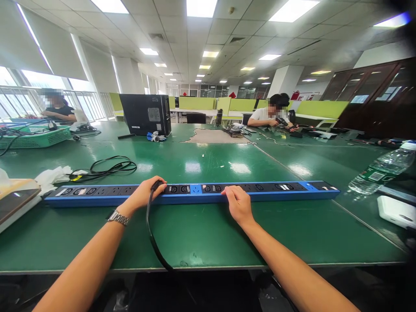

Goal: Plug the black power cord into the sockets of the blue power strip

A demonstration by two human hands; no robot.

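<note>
A long blue power strip [196, 198] with a black socket face lies across the green table in front of me. Left of its middle, my left hand [147, 193] is closed around the plug end of a thick black power cord [150, 225], right at the sockets. The cord hangs down over the table's near edge. Whether the plug sits in a socket is hidden by my fingers. My right hand [238, 203] rests against the strip right of the middle, fingers curled in; anything inside them is hidden. A metal watch [118, 217] circles my left wrist.
Coiled black cable [112, 165] lies behind the strip's left part. A water bottle [381, 171] and a white device [397, 211] are at the right. Farther back stand a black computer case [143, 115] and a green basket [48, 138]. Two people sit across the table.
</note>
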